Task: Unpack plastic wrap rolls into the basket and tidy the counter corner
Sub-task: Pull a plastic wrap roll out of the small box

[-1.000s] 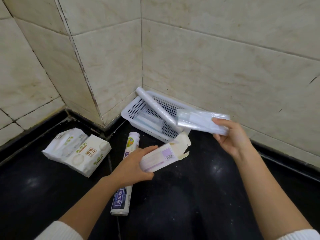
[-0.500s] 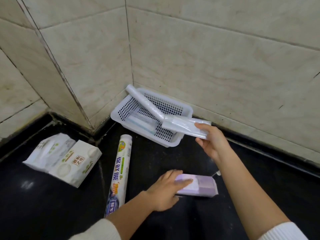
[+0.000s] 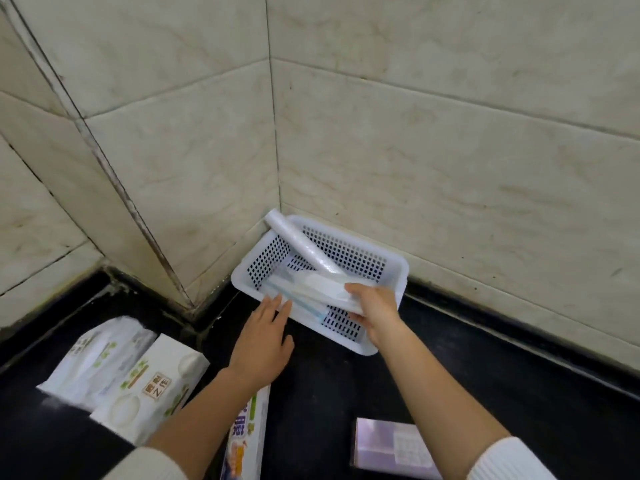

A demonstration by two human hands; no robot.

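Note:
A white perforated basket (image 3: 388,268) stands in the tiled corner on the black counter. A clear plastic wrap roll (image 3: 301,247) leans across it, one end over the far left rim. My right hand (image 3: 375,308) grips a plastic-wrapped pack (image 3: 325,289) and holds it low inside the basket, over other flat packs. My left hand (image 3: 265,336) is flat and empty, its fingertips touching the basket's near left rim. The empty purple box (image 3: 391,446) lies on the counter by my right forearm.
A printed roll (image 3: 247,441) lies on the counter under my left forearm. Two white tissue packs (image 3: 128,372) sit at the left. Tiled walls close in behind and to the left of the basket.
My right hand has lowered the wrapped pack into the basket. My left hand has let go of the purple box and reached forward to the basket's rim.

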